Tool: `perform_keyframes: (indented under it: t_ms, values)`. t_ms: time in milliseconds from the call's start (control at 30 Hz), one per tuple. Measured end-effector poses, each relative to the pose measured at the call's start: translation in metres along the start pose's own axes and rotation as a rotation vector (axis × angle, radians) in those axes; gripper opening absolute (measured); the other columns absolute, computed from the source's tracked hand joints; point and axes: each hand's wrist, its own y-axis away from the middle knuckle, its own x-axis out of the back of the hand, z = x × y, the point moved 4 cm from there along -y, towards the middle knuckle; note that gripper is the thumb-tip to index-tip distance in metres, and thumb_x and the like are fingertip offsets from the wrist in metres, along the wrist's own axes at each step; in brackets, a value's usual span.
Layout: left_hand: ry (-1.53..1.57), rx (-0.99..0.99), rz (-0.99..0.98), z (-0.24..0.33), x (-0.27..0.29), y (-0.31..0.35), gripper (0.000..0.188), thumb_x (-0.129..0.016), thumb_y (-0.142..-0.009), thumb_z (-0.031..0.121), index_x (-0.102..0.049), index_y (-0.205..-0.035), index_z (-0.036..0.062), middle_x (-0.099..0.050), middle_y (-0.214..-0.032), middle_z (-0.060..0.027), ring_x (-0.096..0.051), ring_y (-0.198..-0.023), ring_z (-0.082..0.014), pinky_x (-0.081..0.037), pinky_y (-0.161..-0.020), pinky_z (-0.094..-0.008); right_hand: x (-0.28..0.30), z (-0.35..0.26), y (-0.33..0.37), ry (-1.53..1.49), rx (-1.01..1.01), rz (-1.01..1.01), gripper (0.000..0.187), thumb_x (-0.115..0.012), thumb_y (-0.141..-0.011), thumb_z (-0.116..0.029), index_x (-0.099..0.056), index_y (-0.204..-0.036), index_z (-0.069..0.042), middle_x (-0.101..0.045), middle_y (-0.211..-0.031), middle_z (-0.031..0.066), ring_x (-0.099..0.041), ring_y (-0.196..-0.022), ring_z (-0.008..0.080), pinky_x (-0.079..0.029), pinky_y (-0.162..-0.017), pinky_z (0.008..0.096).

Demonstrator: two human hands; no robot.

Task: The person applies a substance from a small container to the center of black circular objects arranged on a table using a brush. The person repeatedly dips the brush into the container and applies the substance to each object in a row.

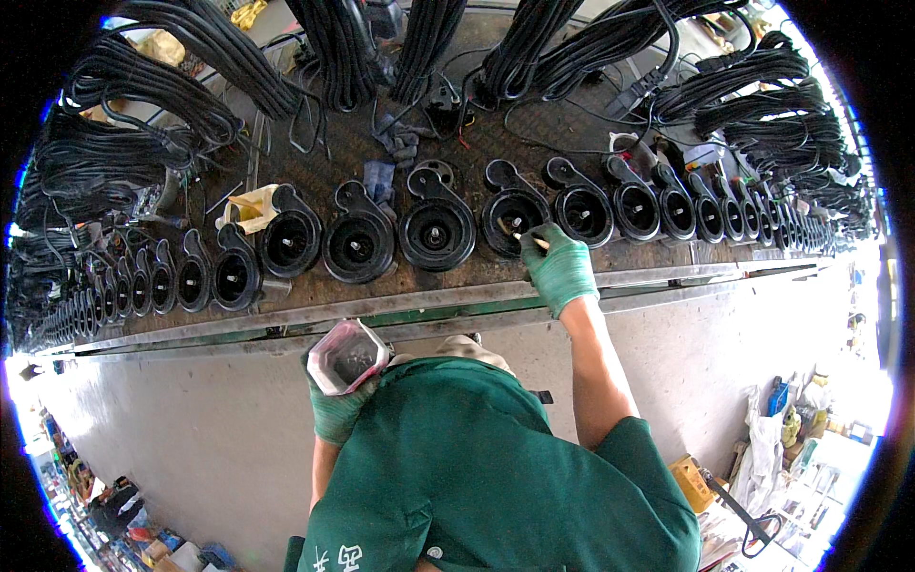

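Note:
My right hand point(559, 267), in a green glove, holds a small light-handled brush point(519, 233) against a black round pump housing point(515, 214) on the bench. My left hand point(335, 405), also gloved in green, holds a small squarish can point(348, 356) with a pinkish rim close to my chest. A long row of similar black housings point(437, 229) runs left to right along the workbench point(315, 310). My green shirt fills the lower middle.
Bundles of coiled black cable point(143, 105) hang and lie along the back of the bench. A crumpled yellowish rag point(250, 208) lies near the left housings. Grey concrete floor point(191, 429) is below, with boxes and clutter point(762, 458) at the lower right and lower left.

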Motion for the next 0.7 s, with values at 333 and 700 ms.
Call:
perform_keyframes:
  t_ms: [333,700]
  values:
    - [0.042,-0.182,0.044,0.005,0.002,-0.003,0.081,-0.086,-0.071,-0.001,-0.044,-0.141,0.0008,-0.058,-0.133,-0.0148,-0.062,-0.120,-0.0267,-0.051,-0.105,-0.0427,0.019,-0.025,0.066,0.125,0.434,0.229,0.039,-0.070,-0.084,-0.005,-0.069,-0.122,-0.012,-0.069,-0.100,0.0137,-0.070,-0.079,0.0344,-0.058,-0.066,0.0421]
    - [0.093,-0.173,-0.028,0.013,-0.003,-0.011,0.080,-0.085,-0.074,-0.002,-0.043,-0.142,0.0016,-0.057,-0.133,-0.0149,-0.061,-0.121,-0.0263,-0.051,-0.104,-0.0422,0.058,0.021,0.035,-0.566,-0.066,0.106,0.030,-0.066,-0.094,-0.001,-0.071,-0.123,-0.004,-0.076,-0.096,0.0116,-0.066,-0.084,0.0078,-0.055,-0.077,0.0256]
